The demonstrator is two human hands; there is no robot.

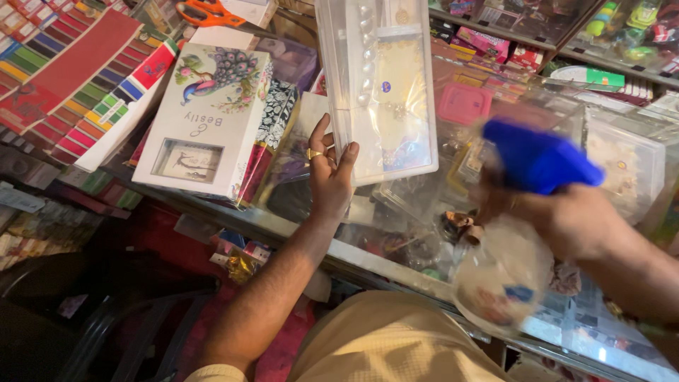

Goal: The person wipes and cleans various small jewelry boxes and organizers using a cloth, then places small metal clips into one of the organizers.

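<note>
I'm looking at the clear plastic jewellery box [378,85], held upright above the glass counter [396,265], its lower left edge pinched in my left hand [329,177]. The thumb sits on the near face and the fingers [317,145] are curled behind the edge, closed on the box; there's a gold ring on one of them. That is a thin hold on a tall, slick case, so I judge it could pivot about the fingers and drop onto the glass.

Off to the right of those fingers, my right hand [566,219] is wrapped around the neck of a clear spray bottle [506,272] with a blue trigger head [537,161]. It's blurred, so I can't say where the index finger sits, only that the hand is closed on the bottle. The nozzle points toward the box, and any mist could also reach the white peacock-print box [205,120] left of my fingers, which looks like cardboard. Wet plastic would make the left-hand pinch slippier too.
</note>
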